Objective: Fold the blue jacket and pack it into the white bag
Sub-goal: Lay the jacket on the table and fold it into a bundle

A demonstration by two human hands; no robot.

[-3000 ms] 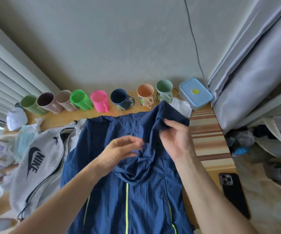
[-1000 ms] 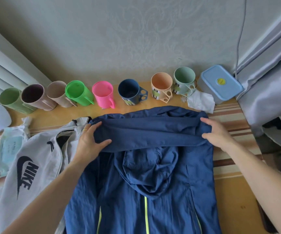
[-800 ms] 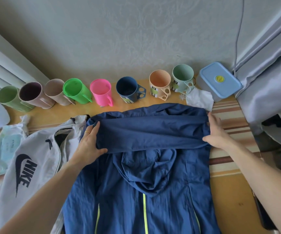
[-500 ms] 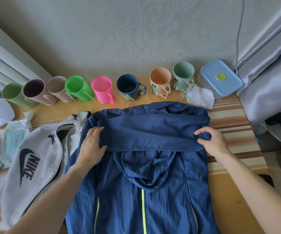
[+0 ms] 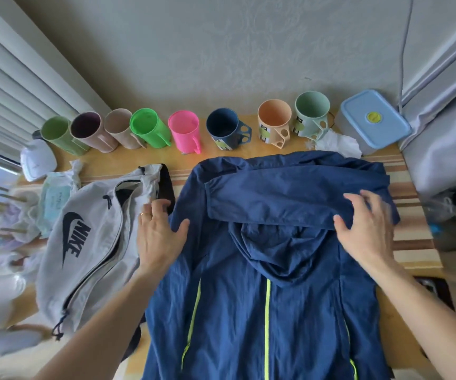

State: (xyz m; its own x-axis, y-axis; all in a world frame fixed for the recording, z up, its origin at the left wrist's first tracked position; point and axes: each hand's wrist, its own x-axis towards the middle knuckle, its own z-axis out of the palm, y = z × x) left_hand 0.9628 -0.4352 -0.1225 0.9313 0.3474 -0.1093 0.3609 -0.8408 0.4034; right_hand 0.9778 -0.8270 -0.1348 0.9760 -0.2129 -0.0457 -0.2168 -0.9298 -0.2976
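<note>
Folding stage, head view. The blue jacket (image 5: 273,283) lies front-up on the counter (image 5: 144,160), zip closed, hood (image 5: 281,250) turned down onto the chest and both sleeves (image 5: 289,198) laid across the shoulders in one horizontal band. The left hand (image 5: 158,234) rests flat at the jacket's left edge, fingers spread, thumb touching the cloth, gripping nothing. The right hand (image 5: 366,226) presses on the right end of the sleeve band, fingers spread; the motion blur hides whether it pinches the cloth. The white bag (image 5: 84,242) lies just left of the jacket, its zip open. Judged progress: hood and sleeves are tucked; the body remains unfolded, hanging over the near edge, and nothing is packed. Coloured cups (image 5: 184,133) line the wall.
</note>
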